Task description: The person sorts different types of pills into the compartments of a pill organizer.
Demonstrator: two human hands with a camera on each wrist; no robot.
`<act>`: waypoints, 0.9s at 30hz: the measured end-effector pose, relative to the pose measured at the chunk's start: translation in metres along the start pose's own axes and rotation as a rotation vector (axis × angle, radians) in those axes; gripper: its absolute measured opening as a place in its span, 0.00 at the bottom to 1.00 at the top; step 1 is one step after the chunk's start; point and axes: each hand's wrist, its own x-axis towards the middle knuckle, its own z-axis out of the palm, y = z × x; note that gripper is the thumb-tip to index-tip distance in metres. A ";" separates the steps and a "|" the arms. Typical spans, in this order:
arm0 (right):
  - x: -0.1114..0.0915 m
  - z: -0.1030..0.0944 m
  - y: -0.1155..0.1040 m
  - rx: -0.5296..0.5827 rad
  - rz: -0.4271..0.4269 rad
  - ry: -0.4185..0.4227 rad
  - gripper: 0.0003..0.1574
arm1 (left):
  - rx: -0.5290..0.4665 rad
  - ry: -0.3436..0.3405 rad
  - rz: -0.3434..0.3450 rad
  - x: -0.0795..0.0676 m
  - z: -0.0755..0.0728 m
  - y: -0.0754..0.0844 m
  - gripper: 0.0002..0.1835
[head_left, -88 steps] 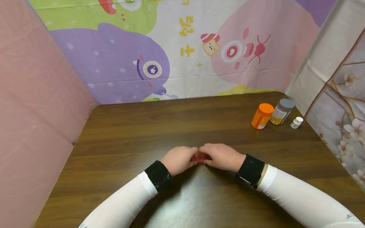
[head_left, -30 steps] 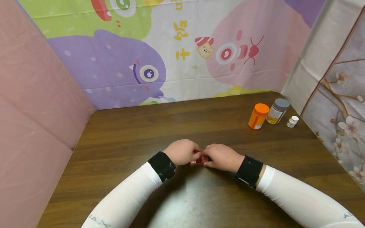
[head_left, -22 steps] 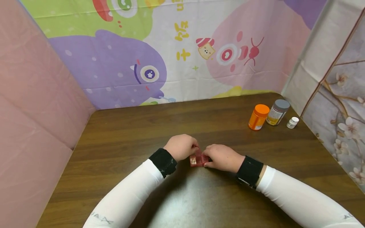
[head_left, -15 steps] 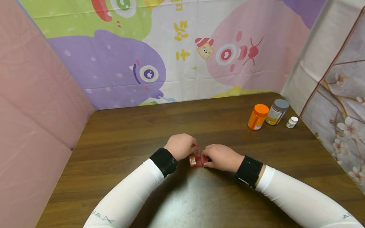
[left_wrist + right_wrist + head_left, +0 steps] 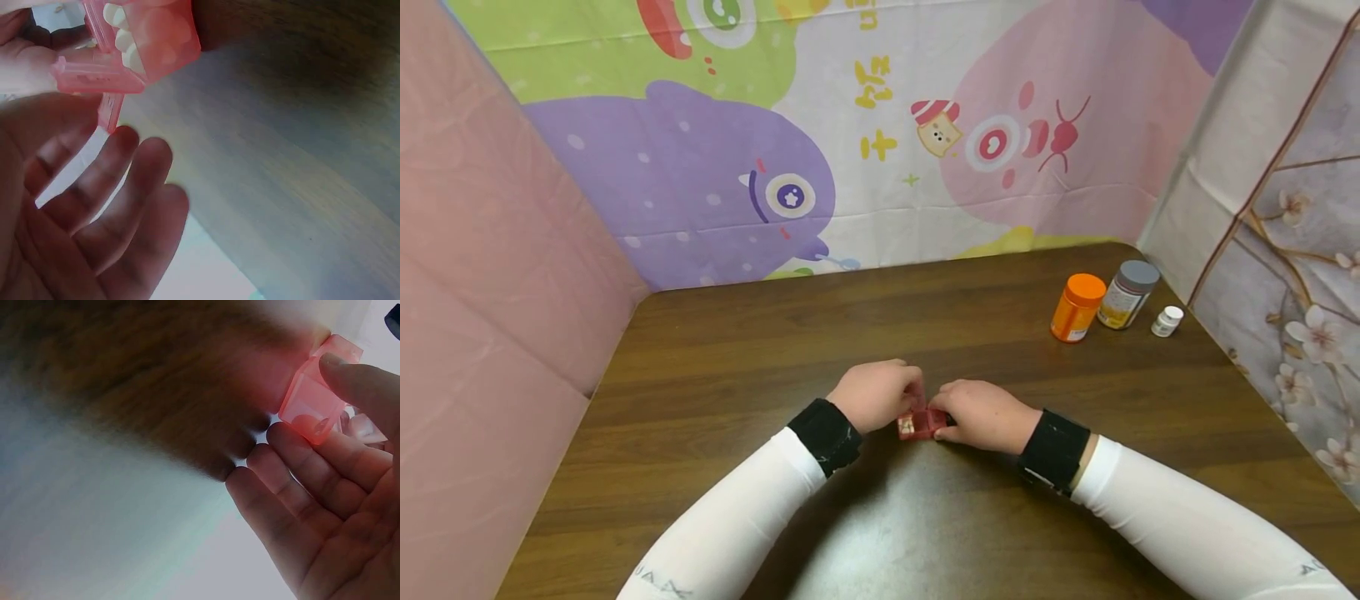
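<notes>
A small translucent red pill box [image 5: 917, 433] rests on the table with lids raised. Cream tablets [image 5: 128, 47] fill its left compartment; the neighbouring one has its lid [image 5: 111, 114] standing up. My left hand [image 5: 876, 396] reaches over from the back left, thumb and index finger pinching that lid's edge, the other fingers loosely curved beside it. My right hand [image 5: 988, 417] grips the right end of the box, thumb [image 5: 353, 378] on one side and fingers on the other. The hand covers part of that end.
Toward the back right of the wooden table [image 5: 760, 350] stand an orange bottle [image 5: 1078, 308], a grey-capped jar [image 5: 1126, 296] and a small white bottle [image 5: 1167, 322]. A printed cloth [image 5: 880, 200] hangs behind the table, and pink cloth [image 5: 497, 333] on the left.
Earlier both hands held the box's two ends. The left hand then rose and moved back with a lid, uncovering the tablets, and has since come slightly lower. The right hand keeps its grip.
</notes>
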 end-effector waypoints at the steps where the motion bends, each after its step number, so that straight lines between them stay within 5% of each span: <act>1: 0.000 0.000 0.000 -0.003 0.000 -0.001 0.14 | -0.020 -0.016 0.004 -0.001 0.000 -0.001 0.03; 10: 0.000 -0.001 -0.001 0.006 -0.007 -0.005 0.14 | -0.229 -0.175 -0.022 -0.012 -0.002 -0.012 0.15; 19: -0.001 -0.002 -0.001 0.004 -0.025 -0.001 0.13 | -0.278 -0.223 -0.011 -0.012 -0.004 -0.010 0.19; 27: 0.000 -0.002 -0.002 0.001 -0.025 0.001 0.13 | -0.293 -0.236 0.044 -0.009 -0.001 -0.007 0.11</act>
